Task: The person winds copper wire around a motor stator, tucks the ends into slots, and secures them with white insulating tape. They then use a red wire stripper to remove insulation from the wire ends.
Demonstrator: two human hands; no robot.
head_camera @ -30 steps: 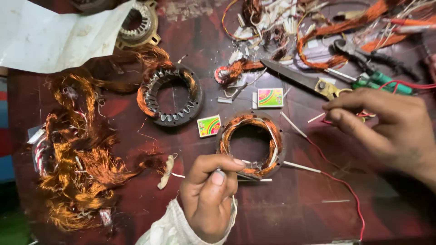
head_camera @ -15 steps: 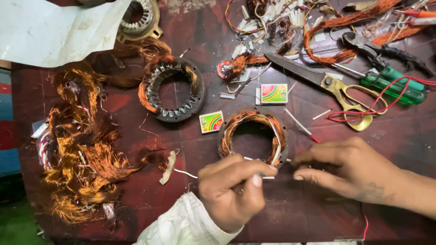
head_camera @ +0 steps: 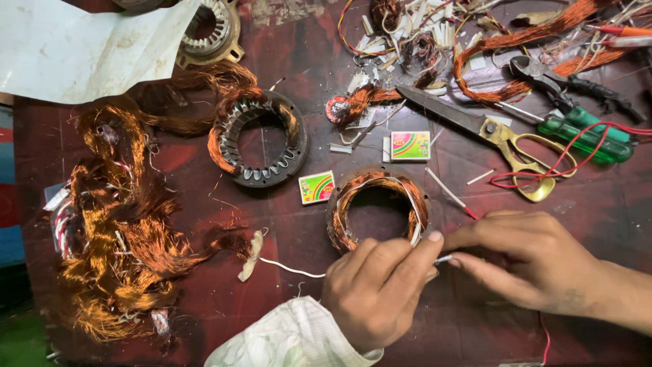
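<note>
A copper-wound stator ring (head_camera: 346, 207) lies on the dark red table, with white sleeving along its right side. Just below it my left hand (head_camera: 377, 289), in a white sleeve, pinches a thin white insulating tube (head_camera: 443, 259) between thumb and forefinger. My right hand (head_camera: 536, 261) comes in from the right, and its fingertips pinch the same tube's end. The two hands touch at the ring's lower right edge. A white thread (head_camera: 292, 269) trails left from under my left hand to a pale scrap (head_camera: 250, 248).
A second stator (head_camera: 261, 139) with bare slots lies upper left, beside a big tangle of copper wire (head_camera: 115, 238). Two small colourful boxes (head_camera: 410, 145) (head_camera: 316, 187), scissors (head_camera: 489, 126), a green screwdriver (head_camera: 577, 136), pliers (head_camera: 570, 85), a red wire (head_camera: 564, 166) and white paper (head_camera: 75, 47) lie about.
My right hand came down and left from near the scissors to meet my left hand at the ring. My left hand shifted slightly right, still pinching the tube.
</note>
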